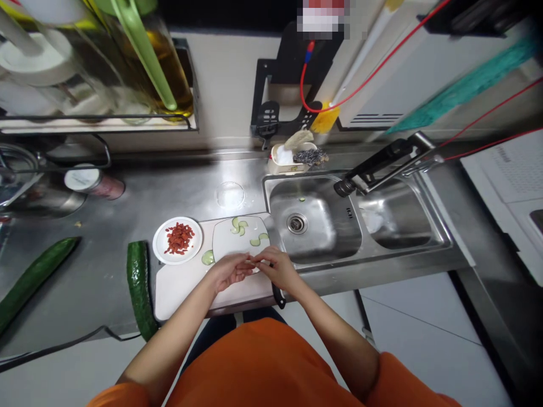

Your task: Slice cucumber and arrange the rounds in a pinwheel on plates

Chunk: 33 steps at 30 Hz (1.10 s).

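Over the white square plate, my left hand is turned partly palm up with its fingers curled. My right hand meets it fingertip to fingertip in a pinch; whatever is between the fingers is too small to make out. Thin pale green cucumber slices lie fanned on the plate, with a second group at its right side. A single round slice sits by the plate's left edge. Under the plate is a cutting board. The black handle of a knife shows below my right hand.
A round white plate of red pieces overlaps the board's far left corner. One cut cucumber lies beside the board, another farther left. The double sink with a black faucet is right. Bottles stand on a rack.
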### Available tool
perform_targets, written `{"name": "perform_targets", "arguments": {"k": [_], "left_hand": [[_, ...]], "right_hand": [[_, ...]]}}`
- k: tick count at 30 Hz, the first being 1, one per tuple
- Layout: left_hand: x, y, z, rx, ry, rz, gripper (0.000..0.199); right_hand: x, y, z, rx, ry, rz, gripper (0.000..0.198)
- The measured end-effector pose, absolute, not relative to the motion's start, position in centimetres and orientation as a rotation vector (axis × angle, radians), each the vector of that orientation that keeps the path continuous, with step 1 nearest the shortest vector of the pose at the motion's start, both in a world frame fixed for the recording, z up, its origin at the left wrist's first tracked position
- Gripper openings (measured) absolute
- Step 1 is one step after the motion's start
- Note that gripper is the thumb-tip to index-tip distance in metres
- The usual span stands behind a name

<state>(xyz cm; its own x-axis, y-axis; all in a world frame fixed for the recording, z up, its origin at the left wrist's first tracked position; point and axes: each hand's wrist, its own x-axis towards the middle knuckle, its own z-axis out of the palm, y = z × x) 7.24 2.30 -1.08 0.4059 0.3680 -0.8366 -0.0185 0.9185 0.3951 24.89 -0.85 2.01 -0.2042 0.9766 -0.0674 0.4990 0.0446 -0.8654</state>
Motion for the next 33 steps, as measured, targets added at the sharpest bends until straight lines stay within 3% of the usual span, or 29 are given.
{"name": "perform_targets", "arguments": {"k": [6,15,33], "left_hand": [[8.4,3.7,-2.3,0.473,1.233,0.369,0.035],[10.2,6.5,-2.6,1.397,1.488,0.364,0.012],[11.7,7.4,-2.6,1.802,1.525,0.18,0.018]], "right_hand": [[26.3,-1.0,0.3,-1.601,-1.782,0.983,0.013],[25.5,0.1,-2.8,-2.039,-1.522,0.777,0.011],[23.9,0.7,-1.6,-2.419,-1.457,0.719,0.013]]}}
